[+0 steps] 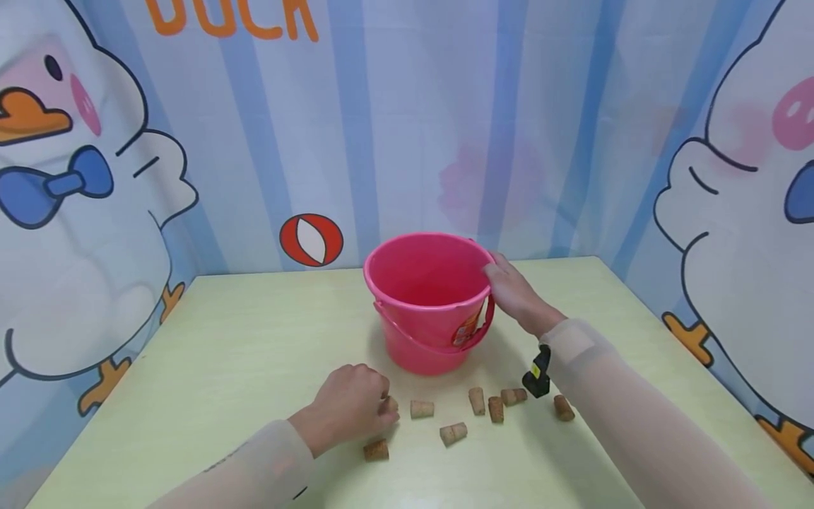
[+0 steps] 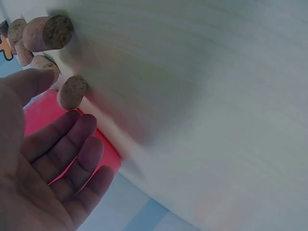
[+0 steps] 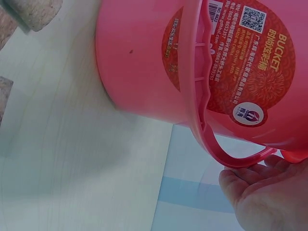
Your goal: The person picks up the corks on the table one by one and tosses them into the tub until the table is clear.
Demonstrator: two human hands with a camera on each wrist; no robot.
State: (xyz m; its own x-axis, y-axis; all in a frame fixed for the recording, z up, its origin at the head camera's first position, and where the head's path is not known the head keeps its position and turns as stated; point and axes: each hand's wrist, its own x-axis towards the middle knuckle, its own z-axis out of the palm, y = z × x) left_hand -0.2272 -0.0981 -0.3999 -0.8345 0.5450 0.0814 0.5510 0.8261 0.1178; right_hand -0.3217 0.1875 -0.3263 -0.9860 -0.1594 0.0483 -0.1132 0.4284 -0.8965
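Note:
A pink bucket (image 1: pixel 422 338) stands upright on the table, its handle hanging down at the front. My right hand (image 1: pixel 518 293) holds the bucket's rim at the right side; in the right wrist view its fingers (image 3: pixel 236 185) are beside the handle (image 3: pixel 197 86). My left hand (image 1: pixel 350 403) is low over the table in front of the bucket. In the left wrist view its thumb and fingers are apart, with a cork (image 2: pixel 72 92) near the fingertips. Several more corks lie about, among them a darker cork (image 1: pixel 376 450) below the left hand and a pale cork (image 1: pixel 422 409) to its right.
More corks, such as one cork (image 1: pixel 453 433) and a brown cork (image 1: pixel 563 408), are scattered toward the right on the pale table (image 1: pixel 267 325). A printed curtain (image 1: pixel 413 127) hangs behind the table's back edge. A black device (image 1: pixel 538 373) is strapped at the right wrist.

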